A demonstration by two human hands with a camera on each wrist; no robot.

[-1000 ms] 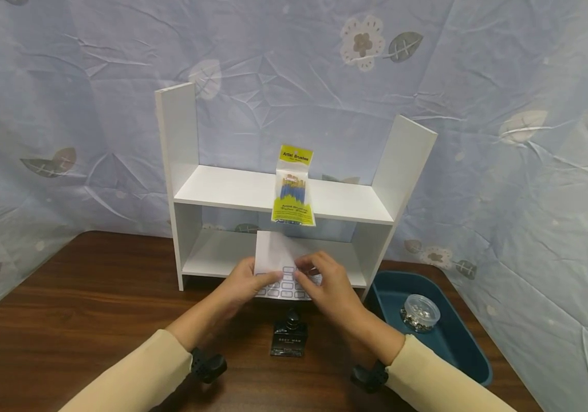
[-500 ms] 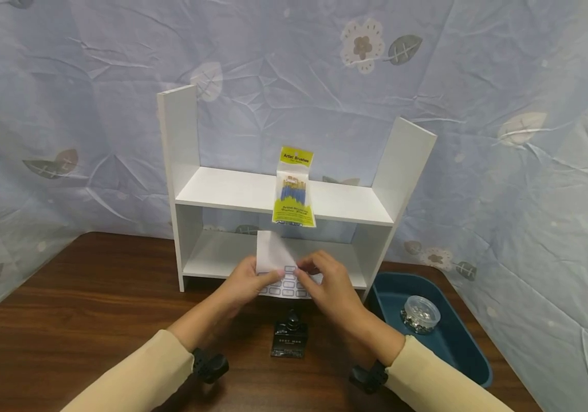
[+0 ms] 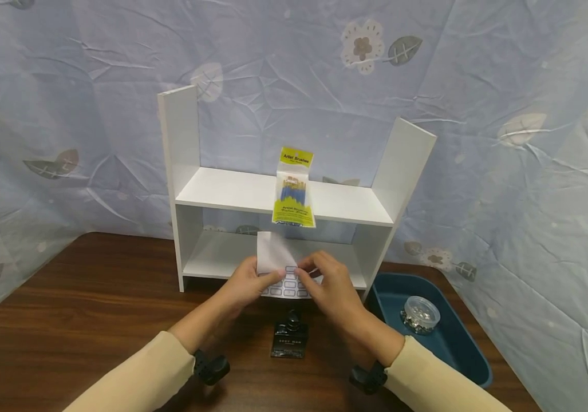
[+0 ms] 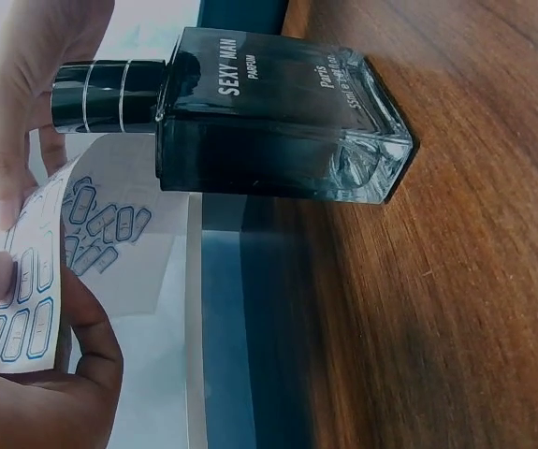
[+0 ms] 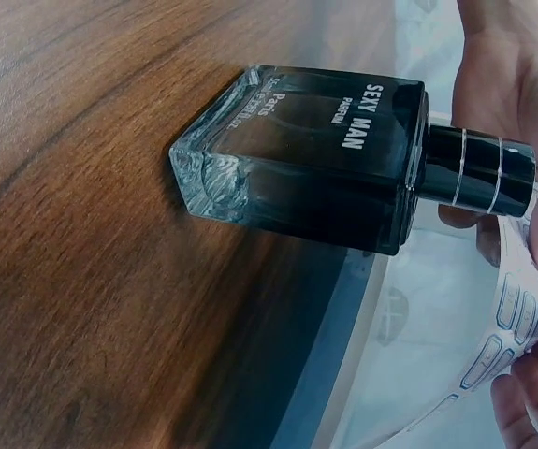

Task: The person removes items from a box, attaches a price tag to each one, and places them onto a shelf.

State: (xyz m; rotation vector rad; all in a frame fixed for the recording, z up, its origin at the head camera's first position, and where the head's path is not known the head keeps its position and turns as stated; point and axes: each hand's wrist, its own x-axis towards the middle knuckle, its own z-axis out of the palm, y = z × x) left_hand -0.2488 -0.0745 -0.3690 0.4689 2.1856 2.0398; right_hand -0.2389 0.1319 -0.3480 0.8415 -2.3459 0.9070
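A white sheet of labels point(image 3: 289, 285) with rows of blue-bordered stickers is held up in front of the lower shelf, its blank upper part curling. My left hand point(image 3: 242, 283) grips its left side, thumb on the printed face and fingers behind. My right hand point(image 3: 334, 286) pinches the sheet's right part between thumb and forefinger; whether a label is lifted there is too small to tell. Below the hands, a dark glass perfume bottle point(image 3: 289, 339) stands upright on the table, its black cap point(image 4: 109, 96) in place. In the right wrist view the bottle partly covers my left hand point(image 5: 507, 75).
Behind the hands stands a white two-tier shelf point(image 3: 232, 189). A packet of artist brushes point(image 3: 294, 194) overhangs its upper board. At the right, a blue tray point(image 3: 456, 337) holds a clear round tub point(image 3: 421, 312) with small metallic pieces. A patterned cloth point(image 3: 294, 68) hangs behind.
Both hands keep their hold on the label sheet and stay nearly in place. The sheet has shifted only slightly in the view; the bottle, shelf and tray stay put.
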